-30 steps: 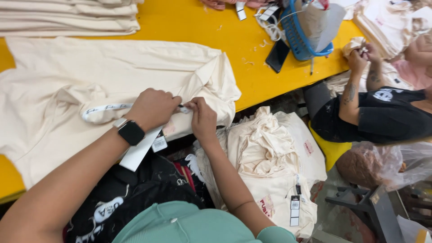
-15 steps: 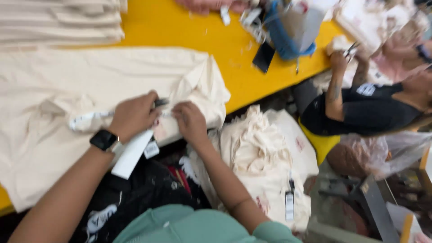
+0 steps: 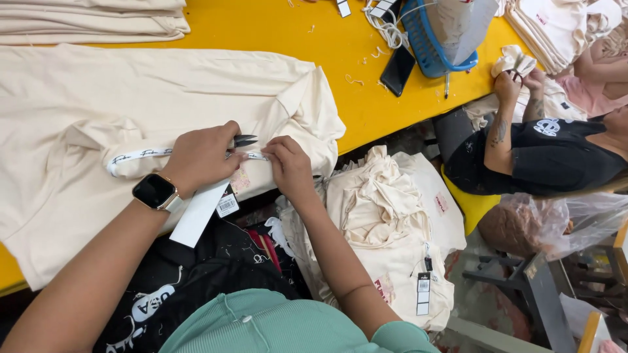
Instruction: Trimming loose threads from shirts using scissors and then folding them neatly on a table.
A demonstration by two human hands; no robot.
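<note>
Closest to the person, a black printed cloth (image 3: 190,287) hangs below the cream shirt (image 3: 131,111). The left hand (image 3: 199,157), with a smartwatch (image 3: 156,191) on its wrist, is closed around small snips (image 3: 245,139) at the shirt's neck tape. The right hand (image 3: 290,167), just beside the left, pinches the shirt's edge with bent fingers. A white tag (image 3: 199,212) hangs under the left hand. The shirt lies flat on the yellow worktop (image 3: 261,33). Past the shirt sit a dark phone (image 3: 398,70) and a blue basket (image 3: 428,46).
</note>
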